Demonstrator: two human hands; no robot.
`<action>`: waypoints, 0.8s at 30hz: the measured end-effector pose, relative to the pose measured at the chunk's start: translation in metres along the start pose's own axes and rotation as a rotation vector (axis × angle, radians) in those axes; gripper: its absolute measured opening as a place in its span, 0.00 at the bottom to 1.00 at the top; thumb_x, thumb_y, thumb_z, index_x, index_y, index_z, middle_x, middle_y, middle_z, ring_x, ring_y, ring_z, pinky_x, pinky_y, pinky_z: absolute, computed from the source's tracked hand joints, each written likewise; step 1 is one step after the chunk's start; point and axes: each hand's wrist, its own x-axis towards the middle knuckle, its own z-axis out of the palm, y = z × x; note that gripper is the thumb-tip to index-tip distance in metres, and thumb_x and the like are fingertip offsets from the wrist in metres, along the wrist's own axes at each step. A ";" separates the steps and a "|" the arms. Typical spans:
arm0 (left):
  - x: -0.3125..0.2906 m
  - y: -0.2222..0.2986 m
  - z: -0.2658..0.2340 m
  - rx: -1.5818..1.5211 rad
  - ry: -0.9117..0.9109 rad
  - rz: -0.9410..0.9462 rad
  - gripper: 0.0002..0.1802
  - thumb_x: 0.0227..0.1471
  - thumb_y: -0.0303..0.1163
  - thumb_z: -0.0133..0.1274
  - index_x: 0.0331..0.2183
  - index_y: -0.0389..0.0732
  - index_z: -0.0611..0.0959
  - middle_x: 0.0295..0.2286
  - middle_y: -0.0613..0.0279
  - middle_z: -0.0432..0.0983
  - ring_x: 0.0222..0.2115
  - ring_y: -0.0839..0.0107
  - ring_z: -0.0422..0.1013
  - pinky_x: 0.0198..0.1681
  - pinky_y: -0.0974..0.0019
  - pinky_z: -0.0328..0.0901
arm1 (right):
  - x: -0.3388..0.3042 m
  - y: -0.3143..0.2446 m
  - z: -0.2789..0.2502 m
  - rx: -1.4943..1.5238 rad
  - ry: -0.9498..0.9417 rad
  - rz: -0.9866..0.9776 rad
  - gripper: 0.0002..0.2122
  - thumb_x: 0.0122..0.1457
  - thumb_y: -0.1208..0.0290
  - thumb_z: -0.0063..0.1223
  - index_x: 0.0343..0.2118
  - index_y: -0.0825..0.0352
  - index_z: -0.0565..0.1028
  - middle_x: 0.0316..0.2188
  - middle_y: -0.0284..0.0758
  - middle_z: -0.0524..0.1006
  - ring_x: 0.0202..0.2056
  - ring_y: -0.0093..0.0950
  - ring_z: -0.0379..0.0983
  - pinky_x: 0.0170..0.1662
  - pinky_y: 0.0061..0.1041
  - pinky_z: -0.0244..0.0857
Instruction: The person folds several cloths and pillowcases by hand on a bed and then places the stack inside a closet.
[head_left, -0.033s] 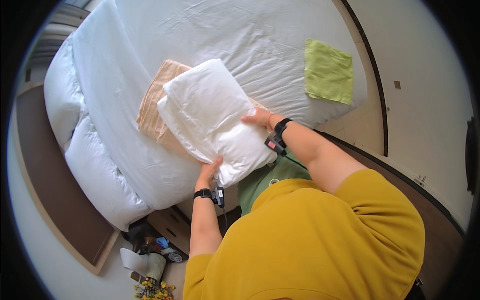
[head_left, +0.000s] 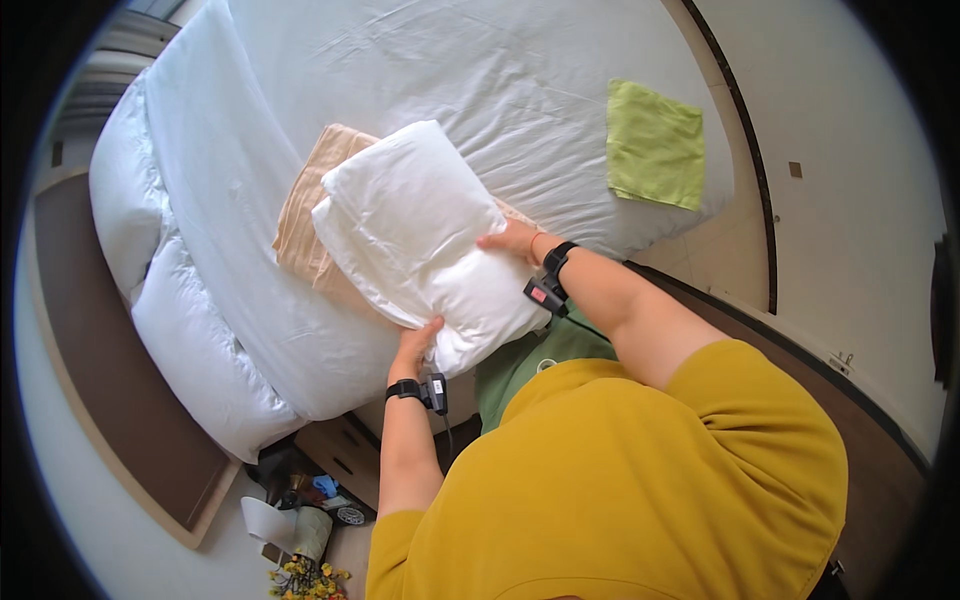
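Note:
A thick folded stack of white bedding [head_left: 415, 240] lies at the near side of the bed, tilted across a folded peach cloth [head_left: 305, 250]. My left hand [head_left: 418, 345] grips its near left edge, thumb on top and fingers hidden underneath. On the right edge, my right hand [head_left: 513, 241] holds the bedding with the thumb laid over it; the other fingers are mostly out of sight. The peach cloth shows past the bedding's left side, and a small strip of it appears beyond my right hand. Each wrist wears a black strap with a small device.
White sheeting covers the bed [head_left: 540, 110], with white pillows [head_left: 195, 340] at the left against a brown headboard [head_left: 110, 350]. A lime-green cloth [head_left: 655, 145] lies flat at the right end. Lower left are a bedside cabinet [head_left: 340, 450], a white lamp [head_left: 268, 522] and yellow flowers [head_left: 305, 580].
The white bedding and my right hand have shifted very slightly to the left. Both hands keep the same hold.

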 end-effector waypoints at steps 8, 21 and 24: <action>-0.032 0.060 0.116 0.081 0.192 0.327 0.37 0.37 0.33 0.64 0.49 0.27 0.70 0.43 0.47 0.74 0.43 0.60 0.71 0.47 0.64 0.65 | -0.046 -0.065 -0.063 -0.059 0.157 -0.370 0.17 0.49 0.71 0.63 0.43 0.67 0.76 0.33 0.29 0.78 0.32 0.19 0.72 0.38 0.22 0.69; 0.038 0.152 0.441 0.554 -0.107 0.745 0.38 0.42 0.35 0.61 0.54 0.38 0.65 0.44 0.42 0.72 0.46 0.46 0.68 0.50 0.56 0.63 | -0.208 -0.008 -0.451 -0.246 0.863 -0.238 0.33 0.47 0.58 0.66 0.53 0.69 0.64 0.46 0.42 0.73 0.43 0.33 0.72 0.45 0.30 0.68; 0.070 0.114 0.397 1.141 -0.222 0.689 0.36 0.42 0.38 0.60 0.53 0.43 0.69 0.46 0.45 0.71 0.48 0.48 0.67 0.50 0.54 0.63 | -0.173 -0.014 -0.417 -0.757 0.946 0.121 0.46 0.41 0.52 0.68 0.61 0.59 0.52 0.55 0.49 0.62 0.52 0.44 0.65 0.50 0.42 0.64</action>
